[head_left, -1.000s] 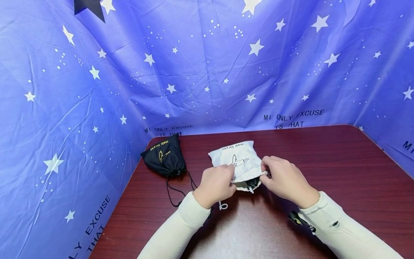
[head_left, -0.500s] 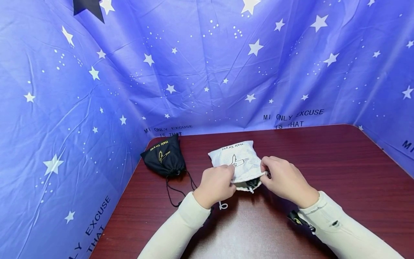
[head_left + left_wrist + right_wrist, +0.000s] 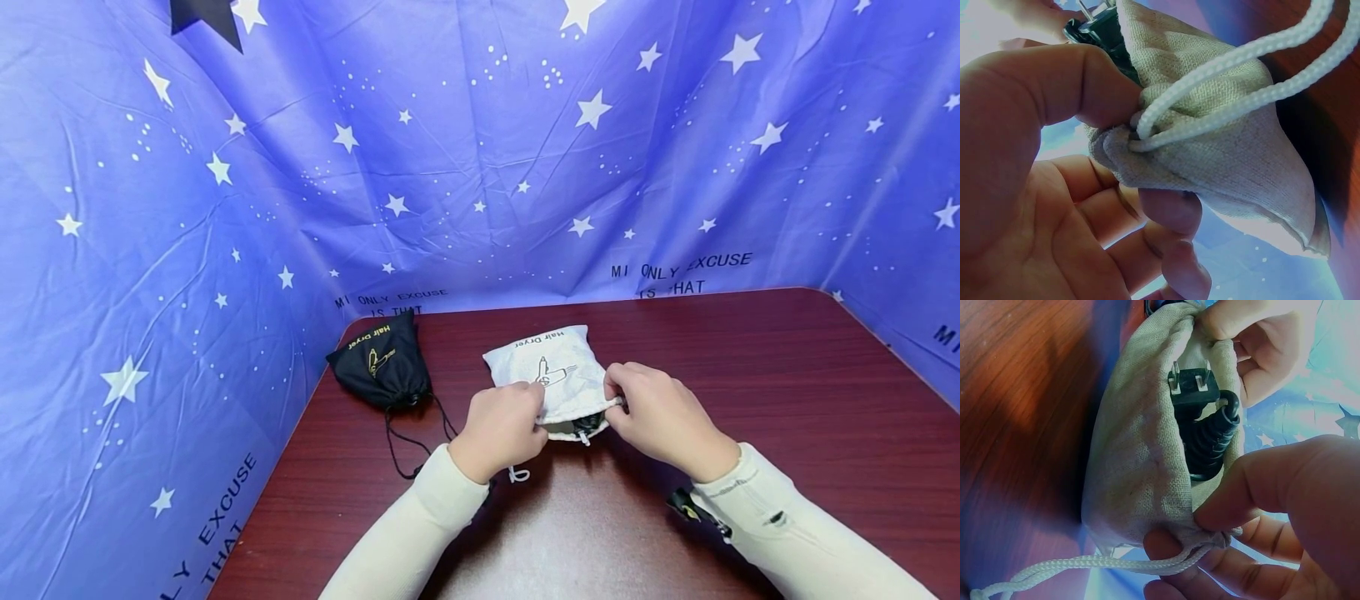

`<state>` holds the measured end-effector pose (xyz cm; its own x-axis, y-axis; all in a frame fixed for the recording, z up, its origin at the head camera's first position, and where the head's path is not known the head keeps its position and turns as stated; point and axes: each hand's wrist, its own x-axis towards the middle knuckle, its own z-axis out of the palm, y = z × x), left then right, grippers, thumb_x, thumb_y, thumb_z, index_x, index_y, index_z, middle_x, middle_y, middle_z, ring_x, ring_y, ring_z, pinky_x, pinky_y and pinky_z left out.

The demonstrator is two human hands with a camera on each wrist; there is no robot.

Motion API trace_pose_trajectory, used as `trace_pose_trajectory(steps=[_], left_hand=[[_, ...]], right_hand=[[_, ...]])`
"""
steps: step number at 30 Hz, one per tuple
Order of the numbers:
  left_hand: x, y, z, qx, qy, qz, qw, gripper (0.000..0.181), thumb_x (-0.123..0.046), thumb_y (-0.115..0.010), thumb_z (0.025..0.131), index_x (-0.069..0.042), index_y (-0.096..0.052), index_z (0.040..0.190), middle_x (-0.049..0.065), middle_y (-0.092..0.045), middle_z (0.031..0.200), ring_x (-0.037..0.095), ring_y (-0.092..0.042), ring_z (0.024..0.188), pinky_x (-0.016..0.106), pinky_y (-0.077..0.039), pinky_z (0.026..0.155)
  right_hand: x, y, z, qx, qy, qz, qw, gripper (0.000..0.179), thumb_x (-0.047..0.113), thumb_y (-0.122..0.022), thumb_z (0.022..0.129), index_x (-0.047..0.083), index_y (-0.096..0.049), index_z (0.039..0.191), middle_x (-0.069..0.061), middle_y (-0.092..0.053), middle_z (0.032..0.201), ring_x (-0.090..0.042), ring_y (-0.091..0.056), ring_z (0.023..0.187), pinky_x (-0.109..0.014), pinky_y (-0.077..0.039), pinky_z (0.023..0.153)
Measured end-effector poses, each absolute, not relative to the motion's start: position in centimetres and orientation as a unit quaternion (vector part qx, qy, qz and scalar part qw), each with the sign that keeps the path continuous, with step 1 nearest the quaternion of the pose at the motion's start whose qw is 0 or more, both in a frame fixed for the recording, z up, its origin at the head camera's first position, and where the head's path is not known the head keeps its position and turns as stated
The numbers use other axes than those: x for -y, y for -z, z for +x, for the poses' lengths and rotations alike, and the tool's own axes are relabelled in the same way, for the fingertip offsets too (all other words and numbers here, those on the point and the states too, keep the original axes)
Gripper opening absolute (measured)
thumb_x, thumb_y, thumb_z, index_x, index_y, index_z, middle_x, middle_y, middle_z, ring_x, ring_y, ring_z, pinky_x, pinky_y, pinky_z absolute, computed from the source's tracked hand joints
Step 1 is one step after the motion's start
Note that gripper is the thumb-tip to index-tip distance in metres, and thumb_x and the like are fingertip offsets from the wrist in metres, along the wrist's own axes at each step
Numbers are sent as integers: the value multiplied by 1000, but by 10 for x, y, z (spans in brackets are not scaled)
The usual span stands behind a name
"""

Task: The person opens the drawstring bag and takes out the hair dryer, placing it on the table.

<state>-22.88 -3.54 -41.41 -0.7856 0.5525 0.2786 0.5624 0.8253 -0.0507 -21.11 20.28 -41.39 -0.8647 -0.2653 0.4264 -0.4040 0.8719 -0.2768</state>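
A white drawstring bag (image 3: 555,375) printed "Hair Dryer" lies on the table, its mouth gaping toward the person. My left hand (image 3: 504,427) pinches the left corner of the mouth between thumb and fingers, beside a white cord (image 3: 1260,69). At the opposite corner, my right hand (image 3: 663,417) pinches the rim the same way, with another cord (image 3: 1104,564) hanging by the fingers. Inside the opening shows a black two-pin plug (image 3: 1194,387) with its ribbed cable end (image 3: 1210,444). Whatever lies deeper in the bag is hidden.
A closed black drawstring bag (image 3: 384,362), also printed "Hair Dryer", lies at the back left, its black cord (image 3: 397,458) trailing toward the left forearm. Blue star-patterned cloth (image 3: 480,167) hangs around the back and sides of the dark red table (image 3: 795,383).
Both hands keep their hold on the bag's mouth. The rim and the plug have shifted very slightly to the right; the black bag has stayed put.
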Motion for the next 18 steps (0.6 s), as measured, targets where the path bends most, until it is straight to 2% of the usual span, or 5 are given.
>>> trace_pose_trajectory(steps=[18], left_hand=[[36, 414, -230, 945, 19, -294, 142, 27, -24, -77, 73, -24, -50, 73, -12, -53, 69, 11, -55, 56, 35, -37, 42]], right_hand=[[-203, 414, -211, 949, -175, 172, 198, 17, 10, -68, 74, 20, -56, 80, 7, -51, 73, -15, -46, 60, -33, -37, 52]])
